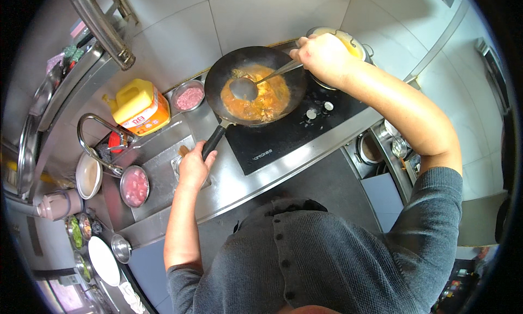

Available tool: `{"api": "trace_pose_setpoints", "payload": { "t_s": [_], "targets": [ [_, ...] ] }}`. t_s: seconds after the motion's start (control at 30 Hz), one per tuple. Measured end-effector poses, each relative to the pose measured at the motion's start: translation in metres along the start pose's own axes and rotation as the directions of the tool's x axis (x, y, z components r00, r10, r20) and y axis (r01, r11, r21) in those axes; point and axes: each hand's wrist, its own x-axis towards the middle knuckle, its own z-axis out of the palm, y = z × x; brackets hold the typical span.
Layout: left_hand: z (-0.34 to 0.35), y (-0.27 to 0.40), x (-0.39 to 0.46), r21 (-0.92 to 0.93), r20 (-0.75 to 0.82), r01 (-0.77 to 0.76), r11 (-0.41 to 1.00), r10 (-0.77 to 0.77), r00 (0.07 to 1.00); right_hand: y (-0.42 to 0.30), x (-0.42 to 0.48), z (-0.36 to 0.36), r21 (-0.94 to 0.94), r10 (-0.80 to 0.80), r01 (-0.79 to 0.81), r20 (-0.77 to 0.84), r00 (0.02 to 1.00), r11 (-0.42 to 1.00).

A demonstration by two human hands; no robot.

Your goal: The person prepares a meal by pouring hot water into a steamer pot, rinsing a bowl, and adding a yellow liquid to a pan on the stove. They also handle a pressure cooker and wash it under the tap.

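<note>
My left hand (195,165) grips the black handle (213,142) of a dark wok (214,79) that sits on a black glass cooktop (265,144). Orange-brown stew (271,99) with chunks in it covers the wok's bottom. From the upper right, my right hand (322,56) holds the shaft of a metal ladle (244,89). Its bowl rests in or just over the stew; the exact contact is hard to tell. Behind my right hand stands a pot (359,48) with yellowish contents, partly hidden by the hand and forearm.
Left of the wok are a metal bowl of minced meat (189,98) and a yellow oil jug (141,105). A faucet (88,122) arches over the sink (163,150), near a bowl of cut meat (135,186). A white oval plate (104,261) lies lower left. An open drawer (386,150) juts out at right.
</note>
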Motion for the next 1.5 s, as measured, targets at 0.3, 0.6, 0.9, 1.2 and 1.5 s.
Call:
{"api": "trace_pose_setpoints", "payload": {
  "t_s": [0.3, 0.6, 0.9, 1.2, 1.5],
  "targets": [
    [-0.001, 0.002, 0.006, 0.004, -0.056, -0.08, 0.997, 0.08, 0.995, 0.022, -0.04, 0.015, 0.186, 0.182, -0.209, 0.153, 0.971, 0.96],
    [-0.001, -0.027, 0.004, -0.07, -0.08, -0.135, 0.988, 0.129, 0.988, -0.049, -0.087, 0.088, 0.507, 0.333, -0.425, 0.266, 0.905, 0.75],
    [0.001, -0.013, 0.008, -0.07, -0.02, -0.116, 0.991, 0.115, 0.993, -0.06, -0.118, 0.092, 0.641, 0.39, -0.497, 0.316, 0.865, 0.584],
    [-0.011, 0.007, 0.007, -0.022, -0.015, -0.027, 0.999, 0.026, 1.0, -0.058, -0.125, 0.096, 0.822, 0.364, -0.563, 0.502, 0.785, 0.081],
    [-0.008, -0.013, 0.006, 0.033, -0.063, 0.002, 0.999, 0.001, 0.998, -0.045, -0.104, 0.047, 0.41, 0.286, -0.331, 0.168, 0.943, 0.85]
  ]
}}
